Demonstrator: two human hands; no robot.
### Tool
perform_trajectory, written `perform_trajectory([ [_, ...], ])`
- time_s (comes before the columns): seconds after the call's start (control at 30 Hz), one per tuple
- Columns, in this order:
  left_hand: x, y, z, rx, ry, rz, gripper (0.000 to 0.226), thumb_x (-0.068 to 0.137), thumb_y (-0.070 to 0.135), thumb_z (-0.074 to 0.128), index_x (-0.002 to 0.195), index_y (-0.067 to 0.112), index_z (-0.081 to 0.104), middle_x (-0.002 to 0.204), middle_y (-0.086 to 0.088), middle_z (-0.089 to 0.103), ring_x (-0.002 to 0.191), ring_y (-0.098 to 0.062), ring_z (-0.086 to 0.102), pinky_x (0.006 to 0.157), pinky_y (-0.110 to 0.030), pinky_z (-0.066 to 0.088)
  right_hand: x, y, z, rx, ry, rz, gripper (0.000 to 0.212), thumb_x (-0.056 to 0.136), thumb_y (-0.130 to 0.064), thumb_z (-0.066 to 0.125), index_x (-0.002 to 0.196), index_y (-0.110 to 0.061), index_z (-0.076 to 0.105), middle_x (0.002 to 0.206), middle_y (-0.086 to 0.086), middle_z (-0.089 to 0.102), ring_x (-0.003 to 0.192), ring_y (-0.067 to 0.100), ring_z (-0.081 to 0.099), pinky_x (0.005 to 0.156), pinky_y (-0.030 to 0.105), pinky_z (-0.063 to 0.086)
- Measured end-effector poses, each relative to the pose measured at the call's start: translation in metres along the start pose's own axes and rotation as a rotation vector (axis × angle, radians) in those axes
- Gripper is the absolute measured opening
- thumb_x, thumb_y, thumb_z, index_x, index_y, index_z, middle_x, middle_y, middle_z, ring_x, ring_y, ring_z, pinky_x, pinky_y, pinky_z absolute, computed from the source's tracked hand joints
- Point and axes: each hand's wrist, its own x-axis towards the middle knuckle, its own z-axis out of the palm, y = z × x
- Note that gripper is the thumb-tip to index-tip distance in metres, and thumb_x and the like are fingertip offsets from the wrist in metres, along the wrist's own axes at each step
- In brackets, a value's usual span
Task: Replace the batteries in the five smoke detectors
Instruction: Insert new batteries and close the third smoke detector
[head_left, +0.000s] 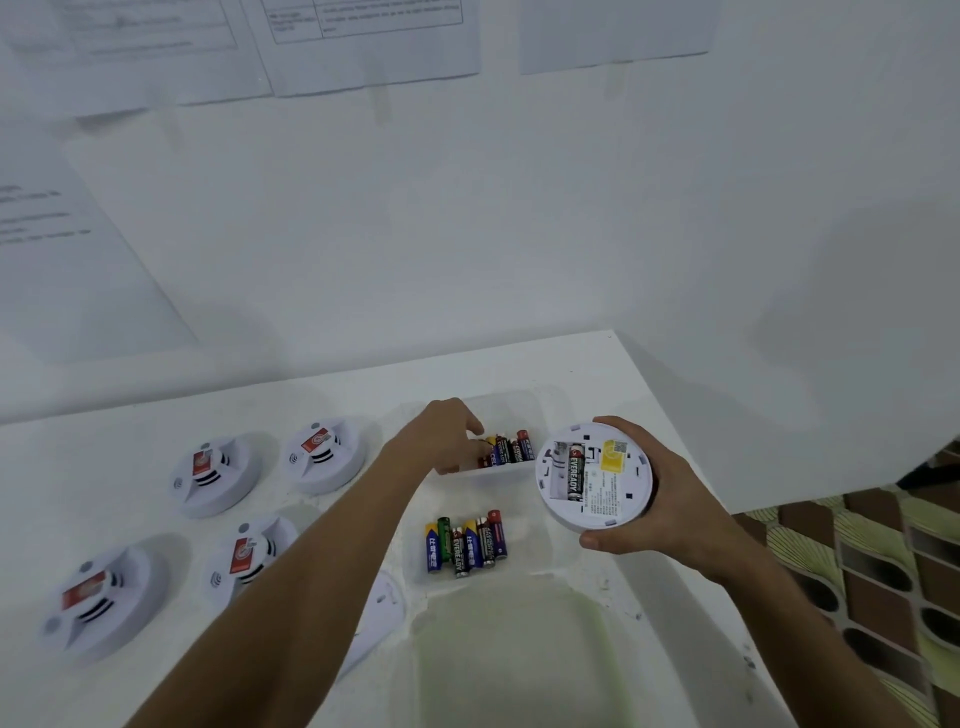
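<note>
My right hand (670, 499) grips a white smoke detector (618, 499) with its back up, at the right above the table. Its open compartment holds one black Eveready battery (575, 470), with an empty slot beside it. My left hand (441, 436) reaches into the far clear tray (519, 405), and its fingers pinch a battery at the left end of the row of batteries (511, 448). A nearer clear tray (540, 551) holds several mixed batteries (465, 543). Several more smoke detectors lie face up at the left, among them a far one (215, 475) and a near one (98, 603).
A loose white round cover plate (382, 618) lies partly under my left forearm. The white table (519, 675) ends at the right, where patterned floor (857, 571) shows below. A white wall with taped papers (363, 47) rises right behind the table.
</note>
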Motion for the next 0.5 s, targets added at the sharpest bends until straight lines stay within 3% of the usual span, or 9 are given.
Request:
perform_trajectory([
  [0.17,-0.001,0.003,0.000,-0.002,0.034,0.013,0.023,0.089,0.024,0.065,0.102,0.006,0.073,0.082,-0.012,0.075,0.059,-0.013,0.064,0.067,-0.023,0.053,0.000,0.002,0.000,-0.010,0.006,-0.001,0.093,0.050,-0.018,0.093,0.132,-0.022,0.052,0.123,-0.006,0.064,0.117,0.018,0.060,0.092,0.032,0.056],
  [0.23,-0.007,0.005,-0.002,-0.068,0.088,0.010,0.018,0.086,0.020,0.068,0.096,0.007,0.073,0.076,-0.008,0.074,0.056,-0.010,0.064,0.064,-0.019,0.053,0.000,0.000,0.002,-0.012,0.011,-0.005,0.093,0.049,-0.018,0.093,0.132,-0.022,0.052,0.123,-0.007,0.064,0.117,0.016,0.060,0.091,0.029,0.055],
  [0.4,-0.048,0.025,-0.020,-0.292,0.463,0.077,0.009,0.084,0.022,0.069,0.092,0.018,0.071,0.075,0.010,0.070,0.061,-0.001,0.062,0.051,-0.004,0.043,0.003,-0.009,0.010,-0.008,0.003,-0.015,0.093,0.050,-0.014,0.094,0.132,-0.023,0.052,0.121,-0.010,0.064,0.116,0.012,0.060,0.089,0.025,0.055],
  [0.5,-0.099,0.047,-0.025,-0.503,0.679,0.280,0.016,0.084,0.015,0.070,0.085,0.030,0.066,0.063,0.023,0.065,0.066,0.005,0.063,0.060,-0.004,0.046,0.005,-0.014,0.018,-0.005,-0.015,-0.026,0.091,0.051,-0.009,0.093,0.130,-0.027,0.052,0.119,-0.013,0.065,0.114,0.009,0.061,0.088,0.023,0.056],
])
